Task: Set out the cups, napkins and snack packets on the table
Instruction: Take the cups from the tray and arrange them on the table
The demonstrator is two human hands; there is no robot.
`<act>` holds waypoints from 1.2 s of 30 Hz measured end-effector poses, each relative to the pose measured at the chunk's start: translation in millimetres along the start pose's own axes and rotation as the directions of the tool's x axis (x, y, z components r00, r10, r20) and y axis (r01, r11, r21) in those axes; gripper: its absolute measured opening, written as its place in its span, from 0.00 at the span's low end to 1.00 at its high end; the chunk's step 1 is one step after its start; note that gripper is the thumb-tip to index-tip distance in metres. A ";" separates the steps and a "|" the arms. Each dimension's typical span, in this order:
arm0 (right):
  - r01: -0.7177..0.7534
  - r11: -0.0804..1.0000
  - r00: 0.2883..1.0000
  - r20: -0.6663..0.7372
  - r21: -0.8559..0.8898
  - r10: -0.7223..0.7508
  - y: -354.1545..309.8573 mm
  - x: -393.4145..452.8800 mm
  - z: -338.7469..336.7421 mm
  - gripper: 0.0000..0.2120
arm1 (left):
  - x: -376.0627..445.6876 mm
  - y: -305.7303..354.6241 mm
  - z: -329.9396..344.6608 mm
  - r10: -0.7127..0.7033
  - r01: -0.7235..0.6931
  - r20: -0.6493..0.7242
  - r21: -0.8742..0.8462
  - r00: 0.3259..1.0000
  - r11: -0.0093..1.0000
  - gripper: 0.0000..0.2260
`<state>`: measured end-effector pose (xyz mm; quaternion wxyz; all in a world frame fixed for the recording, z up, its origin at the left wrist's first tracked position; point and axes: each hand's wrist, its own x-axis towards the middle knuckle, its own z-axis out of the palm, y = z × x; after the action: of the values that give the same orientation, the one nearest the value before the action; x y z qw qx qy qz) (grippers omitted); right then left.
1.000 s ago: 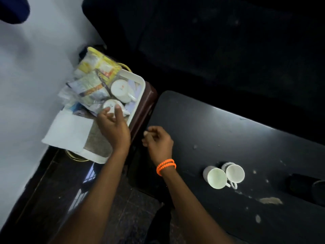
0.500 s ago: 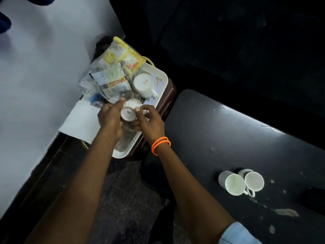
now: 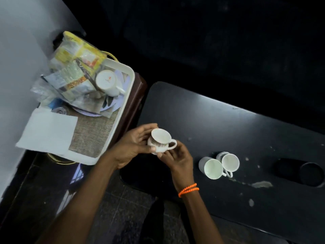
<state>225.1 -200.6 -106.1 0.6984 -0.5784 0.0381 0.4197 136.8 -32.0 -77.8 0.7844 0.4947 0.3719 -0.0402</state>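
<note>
Both hands hold stacked white cups (image 3: 161, 140) above the left edge of the black table (image 3: 228, 131). My left hand (image 3: 133, 145) wraps the cups from the left. Under them, my right hand (image 3: 177, 159), with an orange bead bracelet on its wrist, grips near the handles. Two white cups (image 3: 219, 166) stand together on the table to the right. The white tray (image 3: 130, 74) at left carries one upside-down cup (image 3: 107, 82), several snack packets (image 3: 73, 67) and a white napkin (image 3: 47, 131).
The tray rests on a brown stand (image 3: 135, 103) beside a white wall. A dark object (image 3: 304, 173) lies at the table's right side. Pale stains mark the tabletop near the two cups. Dark tiled floor lies below.
My hands lifted the cups off the tray and carried them right, over the table's edge. Before that my left hand reached into the tray and my right hand joined it.
</note>
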 end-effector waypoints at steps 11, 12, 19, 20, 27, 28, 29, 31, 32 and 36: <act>0.004 0.996 0.806 -0.590 0.094 0.053 39.4 -48.7 -62.8 0.22 | 33.7 -63.0 98.2 -0.009 -0.058 0.155 0.418 0.988 0.906 0.31; -0.004 0.993 0.784 -0.617 0.114 0.074 39.8 -49.0 -64.4 0.23 | 34.0 -64.0 103.8 -0.009 -0.063 0.158 0.442 0.987 0.895 0.29; -0.084 0.996 0.738 -0.672 -0.011 0.055 34.7 -45.9 -76.6 0.22 | 38.4 -70.1 127.1 0.045 -0.116 0.148 0.519 0.988 0.847 0.25; -0.097 0.995 0.739 -0.672 -0.026 0.055 34.5 -45.0 -77.9 0.22 | 39.4 -71.2 127.6 0.047 -0.116 0.143 0.522 0.989 0.845 0.26; -0.210 0.978 0.620 -0.770 0.019 0.148 44.9 -44.5 -77.7 0.27 | 33.2 -83.6 127.4 0.083 -0.144 0.137 0.538 0.987 0.831 0.33; -0.239 0.969 0.591 -0.782 0.065 0.198 48.1 -44.1 -75.0 0.26 | 31.4 -84.5 125.4 0.077 -0.141 0.137 0.545 0.988 0.827 0.34; -0.265 0.957 0.567 -0.783 0.118 0.254 51.3 -44.1 -71.1 0.25 | 29.3 -85.3 122.4 0.071 -0.134 0.135 0.550 0.988 0.824 0.36; -0.326 0.926 0.559 -0.751 0.190 0.351 56.2 -45.0 -58.7 0.22 | 25.7 -84.8 111.4 0.071 -0.116 0.102 0.555 0.992 0.824 0.37; -0.361 0.913 0.581 -0.719 0.192 0.381 58.4 -46.2 -50.7 0.19 | 24.5 -83.0 103.3 0.084 -0.106 0.066 0.551 0.994 0.828 0.37; -0.439 0.898 0.766 -0.527 -0.010 0.369 59.1 -38.8 -8.2 0.10 | 24.8 -51.6 58.0 0.227 -0.103 -0.207 0.479 0.952 0.871 0.33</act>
<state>166.4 -229.8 -133.8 0.5157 -0.6917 0.3182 0.3929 163.9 -97.4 -118.2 0.5892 0.6985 0.4060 0.0045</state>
